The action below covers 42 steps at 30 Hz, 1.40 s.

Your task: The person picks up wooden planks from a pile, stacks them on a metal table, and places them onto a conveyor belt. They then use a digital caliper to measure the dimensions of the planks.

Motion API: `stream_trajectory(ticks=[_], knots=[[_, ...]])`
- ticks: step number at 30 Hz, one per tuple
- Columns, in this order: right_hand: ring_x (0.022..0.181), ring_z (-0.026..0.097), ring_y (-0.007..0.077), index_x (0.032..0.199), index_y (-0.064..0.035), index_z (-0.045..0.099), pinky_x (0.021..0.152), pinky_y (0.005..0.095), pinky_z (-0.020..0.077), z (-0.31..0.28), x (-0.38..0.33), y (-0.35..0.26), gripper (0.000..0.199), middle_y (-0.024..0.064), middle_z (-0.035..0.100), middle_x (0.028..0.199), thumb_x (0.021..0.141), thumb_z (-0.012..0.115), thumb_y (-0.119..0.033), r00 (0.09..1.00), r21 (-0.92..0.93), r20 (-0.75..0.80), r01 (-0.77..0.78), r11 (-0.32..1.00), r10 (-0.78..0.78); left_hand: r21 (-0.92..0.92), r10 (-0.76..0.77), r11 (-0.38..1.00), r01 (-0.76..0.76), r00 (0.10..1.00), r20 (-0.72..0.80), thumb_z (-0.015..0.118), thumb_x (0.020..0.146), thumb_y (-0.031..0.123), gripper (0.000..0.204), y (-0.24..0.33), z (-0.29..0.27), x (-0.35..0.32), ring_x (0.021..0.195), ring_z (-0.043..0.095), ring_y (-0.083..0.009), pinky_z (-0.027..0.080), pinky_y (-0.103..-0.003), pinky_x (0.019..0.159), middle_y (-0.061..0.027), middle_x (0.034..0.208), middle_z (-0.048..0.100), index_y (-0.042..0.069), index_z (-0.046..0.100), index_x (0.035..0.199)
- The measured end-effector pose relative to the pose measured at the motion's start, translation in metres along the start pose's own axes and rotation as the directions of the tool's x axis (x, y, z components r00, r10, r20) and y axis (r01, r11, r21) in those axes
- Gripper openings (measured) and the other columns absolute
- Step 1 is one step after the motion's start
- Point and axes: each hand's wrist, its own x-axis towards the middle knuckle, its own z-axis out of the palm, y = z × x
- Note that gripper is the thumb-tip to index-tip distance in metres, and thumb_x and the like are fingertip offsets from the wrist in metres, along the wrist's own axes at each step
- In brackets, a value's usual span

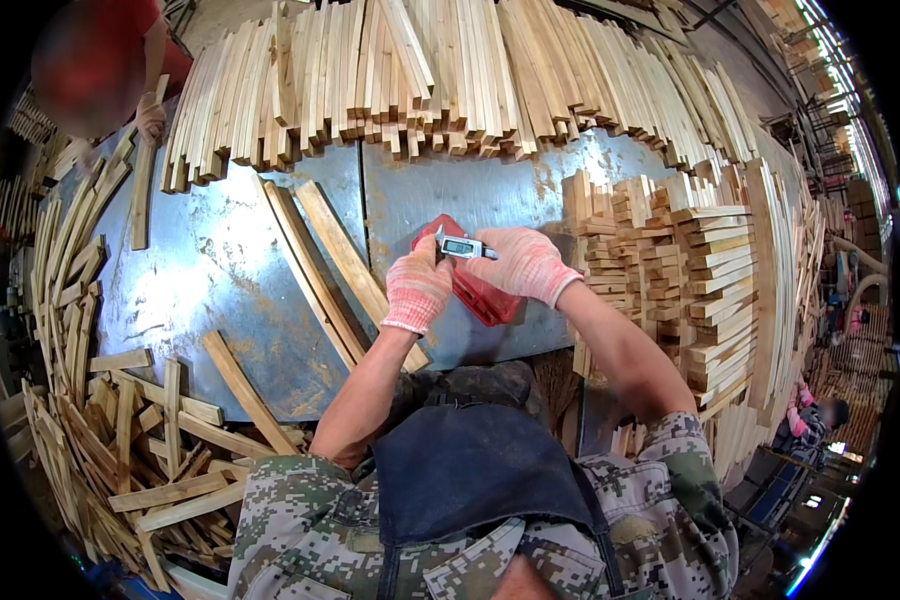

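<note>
A digital caliper (pixel 461 247) with a small grey display is held between my two hands, above a metal-topped table (pixel 410 185). My left hand (pixel 420 287), in a pink-and-white knit glove, closes on the caliper's left end. In a matching glove, my right hand (pixel 530 262) grips its right end. Beneath the caliper lies a red plastic case (pixel 486 298), partly hidden by my hands. Left of my left hand, two long wooden strips (pixel 348 245) lie slanted across the tabletop.
A wide row of wooden strips (pixel 370 75) lies along the far side. Stacked wood pieces (pixel 715 290) stand at right. Loose offcuts (pixel 170 440) heap up at lower left. At upper left, a person in red (pixel 95 70) has a hand on a strip. Another person (pixel 810 420) is far right.
</note>
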Motion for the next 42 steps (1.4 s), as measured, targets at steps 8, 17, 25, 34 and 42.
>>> stream_trajectory(ticks=[8, 17, 25, 34, 42], knots=[[0.092, 0.072, 0.0343, 0.113, -0.0056, 0.078, 0.088, 0.0441, 0.0562, 0.010, 0.013, 0.024, 0.046, 0.0194, 0.075, 0.098, 0.090, 0.067, -0.044, 0.994, 0.238, 0.101, -0.066, 0.969, 0.043, 0.012, 0.007, 1.000, -0.007, 1.000, 0.014, 0.069, 0.097, 0.027, 0.032, 0.003, 0.003, -0.007, 0.092, 0.073, -0.0447, 0.055, -0.053, 0.080, -0.0224, 0.095, 0.075, 0.009, 0.066, 0.123], [0.092, 0.074, 0.0350, 0.113, -0.0030, 0.076, 0.087, 0.0450, 0.0576, 0.006, 0.005, 0.010, 0.046, 0.0207, 0.076, 0.097, 0.090, 0.070, -0.042, 0.997, 0.131, 0.018, -0.075, 0.989, 0.073, -0.009, -0.020, 1.000, 0.020, 1.000, 0.001, 0.070, 0.096, 0.029, 0.039, 0.003, 0.007, -0.008, 0.094, 0.073, -0.0440, 0.056, -0.052, 0.082, -0.0209, 0.097, 0.076, 0.011, 0.066, 0.129], [0.113, 0.073, 0.0362, 0.137, -0.0104, 0.060, 0.097, 0.0481, 0.0577, -0.003, -0.012, -0.019, 0.054, 0.0183, 0.075, 0.116, 0.096, 0.065, -0.045, 0.995, -0.134, 0.060, -0.070, 0.989, 0.078, 0.018, -0.050, 0.999, 0.050, 0.999, -0.002, 0.072, 0.095, 0.029, 0.040, 0.002, 0.009, -0.006, 0.094, 0.074, -0.0429, 0.056, -0.051, 0.082, -0.0214, 0.098, 0.076, 0.010, 0.066, 0.129], [0.110, 0.073, 0.0399, 0.127, -0.0055, 0.059, 0.097, 0.0509, 0.0574, 0.016, -0.007, -0.006, 0.045, 0.0215, 0.072, 0.119, 0.099, 0.061, -0.040, 0.999, -0.214, -0.032, -0.034, 0.976, 0.028, -0.038, -0.101, 0.994, 0.103, 0.993, 0.053, 0.075, 0.094, 0.034, 0.037, 0.011, 0.003, -0.008, 0.089, 0.074, -0.0390, 0.056, -0.047, 0.080, -0.0181, 0.093, 0.076, 0.008, 0.069, 0.120], [0.113, 0.072, 0.0391, 0.131, -0.0057, 0.058, 0.097, 0.0497, 0.0573, 0.017, -0.010, -0.007, 0.052, 0.0209, 0.071, 0.123, 0.099, 0.061, -0.048, 0.998, -0.216, -0.070, -0.021, 0.976, 0.006, -0.018, -0.003, 1.000, 0.003, 1.000, -0.003, 0.070, 0.097, 0.027, 0.025, 0.003, 0.007, -0.005, 0.089, 0.072, -0.0460, 0.054, -0.055, 0.080, -0.0232, 0.089, 0.073, 0.007, 0.066, 0.111]])
